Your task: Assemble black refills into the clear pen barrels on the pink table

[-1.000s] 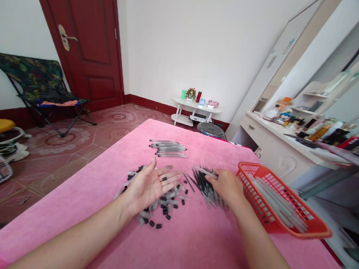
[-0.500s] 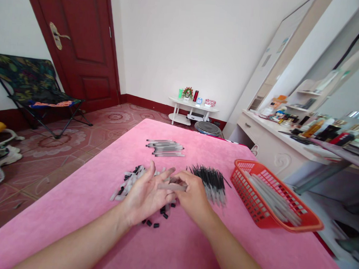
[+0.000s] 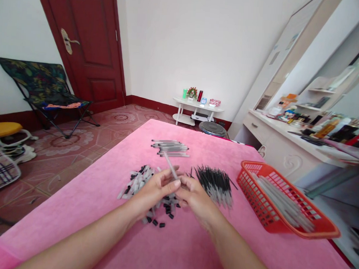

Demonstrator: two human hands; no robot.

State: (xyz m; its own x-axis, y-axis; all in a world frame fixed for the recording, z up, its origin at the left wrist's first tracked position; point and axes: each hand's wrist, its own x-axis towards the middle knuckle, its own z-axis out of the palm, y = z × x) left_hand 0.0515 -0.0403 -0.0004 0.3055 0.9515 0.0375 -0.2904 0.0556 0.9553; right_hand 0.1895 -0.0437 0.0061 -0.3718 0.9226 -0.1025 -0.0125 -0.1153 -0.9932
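A translucent pen barrel [image 3: 171, 166] slants up and away from between my hands, over the middle of the table. My left hand [image 3: 161, 185] is closed around it, thumb on top. My right hand [image 3: 191, 191] meets it at the barrel's lower end with fingers pinched together; what they hold there is hidden. Under and left of my left hand lies a heap of clear and black pen caps [image 3: 139, 180], with small black plugs [image 3: 162, 225] scattered at its near side. To the right lies a pile of black-tipped ink refills [image 3: 214, 184].
Several assembled-looking pens [image 3: 171, 147] lie in a stack at the far side of the pink-covered table [image 3: 173, 250]. On the right, an orange-red basket [image 3: 297, 233] holds long pale barrels [image 3: 284, 202]. A white dresser [image 3: 284, 144] stands beyond it.
My left hand has gone from palm up and spread to closed around the barrel. The barrel has turned from lying sideways to pointing up and away. The view has swung slightly left.
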